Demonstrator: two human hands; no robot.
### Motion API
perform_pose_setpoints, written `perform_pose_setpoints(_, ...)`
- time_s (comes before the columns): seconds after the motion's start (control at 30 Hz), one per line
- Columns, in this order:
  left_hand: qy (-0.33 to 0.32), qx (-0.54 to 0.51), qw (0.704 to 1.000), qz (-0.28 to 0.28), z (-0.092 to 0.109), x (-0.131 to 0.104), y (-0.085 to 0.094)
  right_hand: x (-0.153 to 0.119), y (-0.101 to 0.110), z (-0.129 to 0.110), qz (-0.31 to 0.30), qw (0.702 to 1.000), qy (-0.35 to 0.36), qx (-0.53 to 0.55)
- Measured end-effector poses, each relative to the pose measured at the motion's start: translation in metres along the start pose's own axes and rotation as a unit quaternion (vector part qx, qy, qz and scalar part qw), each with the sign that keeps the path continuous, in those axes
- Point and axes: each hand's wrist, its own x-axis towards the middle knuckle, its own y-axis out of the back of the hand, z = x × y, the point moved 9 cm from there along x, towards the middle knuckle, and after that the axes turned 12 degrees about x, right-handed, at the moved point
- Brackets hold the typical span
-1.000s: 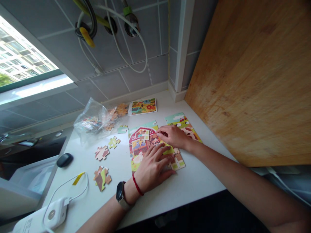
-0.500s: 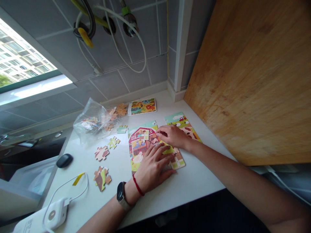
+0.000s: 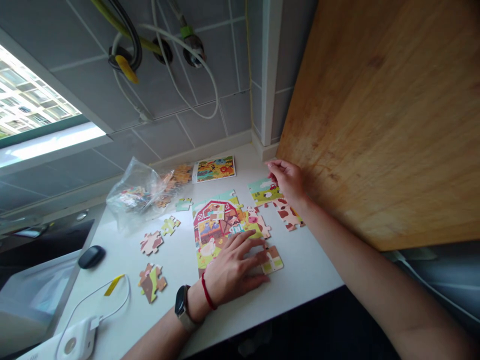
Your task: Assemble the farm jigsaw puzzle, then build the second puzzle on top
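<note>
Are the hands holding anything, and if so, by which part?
The left hand rests on the barn puzzle, apparently gripping nothing. The right hand is curled near the sheep section; whether it holds anything cannot be told.

A white tabletop (image 3: 178, 256) fills the lower middle of the frame. On it, just below centre, lies a partly joined barn puzzle (image 3: 206, 230), a picture card (image 3: 215, 169) above it and a smaller puzzle section (image 3: 261, 193) to its right. Left of centre sit a clear plastic bag (image 3: 137, 197) of pieces and, lower, loose puzzle pieces (image 3: 151, 243). Toward the lower left lie a black mouse (image 3: 92, 256) and a white device (image 3: 80, 339) with a looped cable (image 3: 128, 289)
</note>
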Motion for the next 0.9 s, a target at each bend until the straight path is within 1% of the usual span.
perform_pose_setpoints(0.07,0.006,-0.03,1.0,0.0,0.002,0.0,0.0,0.006,0.005,0.01,-0.003,1.0,-0.004,-0.005)
perform_pose_setpoints(0.13,0.022,-0.063,0.998,-0.002,0.002,0.0,0.0,0.008,0.005,0.019,-0.017,1.0,-0.01,-0.014)
perform_pose_setpoints(0.23,0.04,-0.11,0.993,-0.007,0.004,0.002,0.001,0.008,0.002,0.035,-0.046,0.997,-0.067,-0.014)
perform_pose_setpoints(0.3,0.044,-0.132,0.99,-0.011,0.006,0.005,0.002,0.008,0.001,0.042,-0.056,0.993,-0.102,-0.01)
perform_pose_setpoints(0.47,0.091,-0.128,0.987,-0.041,0.006,0.007,0.003,0.01,0.002,0.042,-0.062,0.99,-0.123,-0.003)
perform_pose_setpoints(0.53,0.098,-0.121,0.987,-0.042,0.011,0.005,0.003,0.01,0.002,0.041,-0.064,0.99,-0.125,0.001)
perform_pose_setpoints(0.6,0.096,-0.122,0.987,-0.03,0.019,0.004,0.001,0.009,0.002,0.04,-0.066,0.99,-0.126,0.005)
perform_pose_setpoints(0.73,0.095,-0.117,0.988,0.018,0.035,0.009,-0.007,0.009,0.001,0.041,-0.067,0.99,-0.127,0.008)
perform_pose_setpoints(0.8,0.094,-0.094,0.99,0.042,0.041,0.018,-0.012,0.01,0.0,0.042,-0.067,0.989,-0.129,0.007)
perform_pose_setpoints(0.9,0.095,-0.051,0.992,0.064,0.046,0.038,-0.021,0.011,0.0,0.043,-0.069,0.989,-0.132,0.004)
